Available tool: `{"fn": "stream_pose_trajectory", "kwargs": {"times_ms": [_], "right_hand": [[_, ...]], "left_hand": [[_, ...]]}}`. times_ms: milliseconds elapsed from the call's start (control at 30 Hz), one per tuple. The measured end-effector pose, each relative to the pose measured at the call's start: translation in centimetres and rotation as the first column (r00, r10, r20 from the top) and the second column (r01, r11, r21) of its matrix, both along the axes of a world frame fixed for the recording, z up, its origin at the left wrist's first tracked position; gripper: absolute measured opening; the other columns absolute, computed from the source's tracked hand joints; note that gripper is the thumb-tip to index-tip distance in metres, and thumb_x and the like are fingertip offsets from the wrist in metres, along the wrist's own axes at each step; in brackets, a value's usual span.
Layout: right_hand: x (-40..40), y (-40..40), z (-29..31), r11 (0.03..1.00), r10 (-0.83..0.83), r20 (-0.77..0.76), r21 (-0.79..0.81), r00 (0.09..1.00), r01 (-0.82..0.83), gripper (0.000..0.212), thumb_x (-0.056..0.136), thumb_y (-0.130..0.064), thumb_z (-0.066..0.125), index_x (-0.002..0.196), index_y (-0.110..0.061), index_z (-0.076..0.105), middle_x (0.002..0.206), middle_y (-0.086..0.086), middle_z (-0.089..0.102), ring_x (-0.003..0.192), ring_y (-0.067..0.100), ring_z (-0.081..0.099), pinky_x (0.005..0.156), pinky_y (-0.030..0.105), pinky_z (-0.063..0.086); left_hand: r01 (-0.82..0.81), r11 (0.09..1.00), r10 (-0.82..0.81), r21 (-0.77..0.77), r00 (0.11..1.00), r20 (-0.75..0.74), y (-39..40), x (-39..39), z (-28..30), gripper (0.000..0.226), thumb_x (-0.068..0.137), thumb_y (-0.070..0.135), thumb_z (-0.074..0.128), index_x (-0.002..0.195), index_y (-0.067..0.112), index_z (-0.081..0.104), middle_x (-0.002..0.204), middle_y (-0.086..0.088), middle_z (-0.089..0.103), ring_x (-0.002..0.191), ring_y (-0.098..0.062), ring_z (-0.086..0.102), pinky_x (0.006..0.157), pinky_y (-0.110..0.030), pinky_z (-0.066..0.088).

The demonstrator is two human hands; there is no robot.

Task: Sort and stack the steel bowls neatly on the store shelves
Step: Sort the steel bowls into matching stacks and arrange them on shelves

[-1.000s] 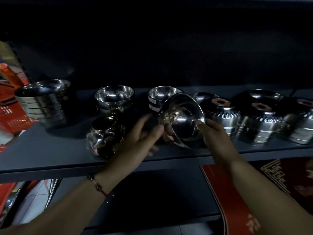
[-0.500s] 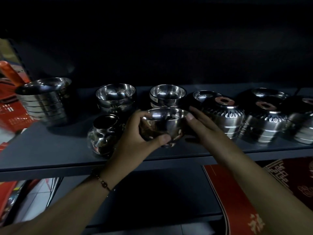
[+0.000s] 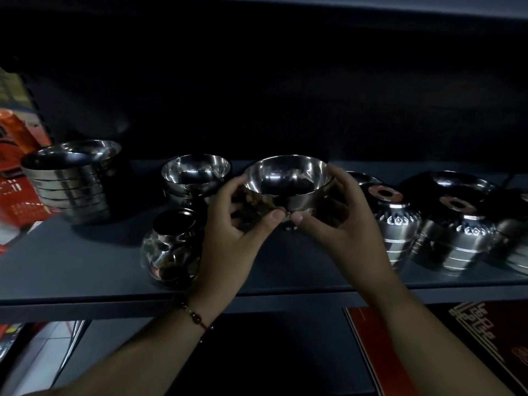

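A shiny steel bowl [image 3: 285,181] is held upright above the middle of the dark shelf [image 3: 71,270], mouth up. My left hand [image 3: 231,238] grips its left side, thumb under the base. My right hand [image 3: 340,227] grips its right side, thumb meeting the left thumb below the bowl. The stack that stood behind it is hidden by the bowl. A stack of similar bowls [image 3: 195,175] stands just to the left, at the back of the shelf.
A tall stack of wider bowls [image 3: 71,178] stands at the far left. A round steel pot [image 3: 171,247] sits near the front edge beside my left wrist. Upturned patterned bowl stacks [image 3: 397,227] [image 3: 454,238] fill the right. Red boxes [image 3: 414,347] lie on the shelf below.
The bowl was tilted in my right hand, then turned upright and taken by both hands. It has since risen and moved back toward the rear middle stack.
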State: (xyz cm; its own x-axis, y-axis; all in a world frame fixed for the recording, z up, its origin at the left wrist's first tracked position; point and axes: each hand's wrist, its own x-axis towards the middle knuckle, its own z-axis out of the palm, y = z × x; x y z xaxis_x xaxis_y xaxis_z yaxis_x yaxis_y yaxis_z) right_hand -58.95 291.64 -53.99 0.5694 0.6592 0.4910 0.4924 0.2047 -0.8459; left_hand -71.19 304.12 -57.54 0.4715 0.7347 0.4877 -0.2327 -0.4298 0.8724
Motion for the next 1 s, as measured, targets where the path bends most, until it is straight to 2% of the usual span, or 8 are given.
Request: {"fn": "stream_pose_trajectory", "kwargs": {"times_ms": [133, 400, 600, 700, 767, 833, 900, 1000], "right_hand": [[1.1, 1.8, 0.2, 0.992, -0.081, 0.057, 0.102, 0.995, 0.075, 0.078, 0.073, -0.039, 0.082, 0.14, -0.044, 0.043, 0.14, -0.011, 0.046, 0.128, 0.014, 0.054, 0.103, 0.042, 0.049], [4.0, 5.2, 0.0, 0.981, -0.025, 0.014, 0.192, 1.0, 0.022, 0.072, 0.087, -0.011, 0.073, 0.146, -0.033, 0.038, 0.141, -0.006, 0.053, 0.129, 0.009, 0.054, 0.105, 0.039, 0.048], [6.2, 7.0, -1.8, 0.988, -0.104, 0.021, 0.119, 0.994, 0.101, 0.072, 0.089, -0.012, 0.071, 0.148, -0.027, 0.034, 0.137, -0.011, 0.057, 0.126, 0.003, 0.054, 0.109, 0.036, 0.045], [6.8, 7.5, -2.5, 0.992, -0.118, 0.034, 0.04, 0.992, 0.117, 0.067, 0.09, -0.016, 0.07, 0.146, -0.032, 0.036, 0.133, -0.019, 0.057, 0.122, -0.007, 0.052, 0.103, 0.022, 0.045], [6.9, 7.7, -3.0, 0.993, -0.118, 0.015, -0.003, 0.993, 0.118, 0.058, 0.091, -0.017, 0.068, 0.137, -0.038, 0.04, 0.119, -0.032, 0.056, 0.112, -0.021, 0.05, 0.09, 0.003, 0.042], [6.9, 8.0, -3.3, 0.992, -0.117, -0.013, -0.048, 0.993, 0.116, 0.06, 0.094, -0.014, 0.065, 0.132, -0.046, 0.031, 0.11, -0.039, 0.05, 0.101, -0.032, 0.046, 0.079, -0.005, 0.037], [6.9, 8.2, -3.6, 0.99, -0.122, -0.021, -0.067, 0.992, 0.12, 0.065, 0.095, -0.015, 0.063, 0.135, -0.049, 0.025, 0.119, -0.033, 0.051, 0.108, -0.026, 0.048, 0.086, -0.001, 0.039], [6.8, 8.4, -3.8, 0.989, -0.115, -0.03, -0.093, 0.993, 0.112, 0.075, 0.095, -0.022, 0.061, 0.151, -0.044, 0.016, 0.146, -0.014, 0.045, 0.131, -0.003, 0.044, 0.109, 0.025, 0.039]], "left_hand": [[-0.028, 1.0, 0.028, -0.002, 0.997, 0.073, 0.5, 1.7, 0.8, 0.067, 0.079, 0.048, 0.077, 0.138, 0.039, 0.048, 0.134, 0.011, 0.059, 0.121, -0.008, 0.06, 0.099, -0.037, 0.053], [-0.024, 0.999, 0.031, -0.042, 0.982, 0.186, 2.1, 5.9, 1.5, 0.061, 0.087, 0.022, 0.076, 0.141, 0.031, 0.049, 0.128, 0.026, 0.061, 0.122, 0.002, 0.058, 0.096, -0.016, 0.048], [-0.065, 0.998, 0.064, 0.001, 0.99, 0.124, 4.0, 8.4, 0.4, 0.059, 0.088, 0.022, 0.076, 0.141, 0.031, 0.05, 0.126, 0.025, 0.063, 0.123, 0.005, 0.056, 0.101, -0.018, 0.044], [-0.098, 0.995, 0.097, 0.011, 0.994, 0.051, 4.5, 8.8, -0.4, 0.057, 0.088, 0.026, 0.076, 0.139, 0.034, 0.051, 0.117, 0.034, 0.062, 0.117, 0.013, 0.055, 0.093, -0.008, 0.042], [-0.106, 0.994, 0.106, 0.002, 0.994, 0.012, 4.7, 9.0, -0.9, 0.055, 0.088, 0.028, 0.075, 0.137, 0.035, 0.051, 0.111, 0.038, 0.063, 0.113, 0.014, 0.057, 0.09, -0.008, 0.044], [-0.111, 0.994, 0.111, -0.01, 0.993, -0.031, 4.7, 9.1, -1.2, 0.057, 0.089, 0.031, 0.075, 0.14, 0.036, 0.049, 0.107, 0.044, 0.06, 0.111, 0.016, 0.057, 0.089, -0.009, 0.045], [-0.116, 0.993, 0.115, -0.009, 0.992, -0.06, 4.6, 9.1, -1.5, 0.061, 0.089, 0.034, 0.074, 0.143, 0.036, 0.046, 0.108, 0.042, 0.061, 0.111, 0.016, 0.056, 0.088, -0.009, 0.045], [-0.125, 0.992, 0.126, 0.017, 0.986, -0.105, 4.6, 9.0, -1.6, 0.065, 0.089, 0.038, 0.072, 0.147, 0.036, 0.042, 0.118, 0.028, 0.062, 0.115, 0.011, 0.057, 0.092, -0.014, 0.046]]}}
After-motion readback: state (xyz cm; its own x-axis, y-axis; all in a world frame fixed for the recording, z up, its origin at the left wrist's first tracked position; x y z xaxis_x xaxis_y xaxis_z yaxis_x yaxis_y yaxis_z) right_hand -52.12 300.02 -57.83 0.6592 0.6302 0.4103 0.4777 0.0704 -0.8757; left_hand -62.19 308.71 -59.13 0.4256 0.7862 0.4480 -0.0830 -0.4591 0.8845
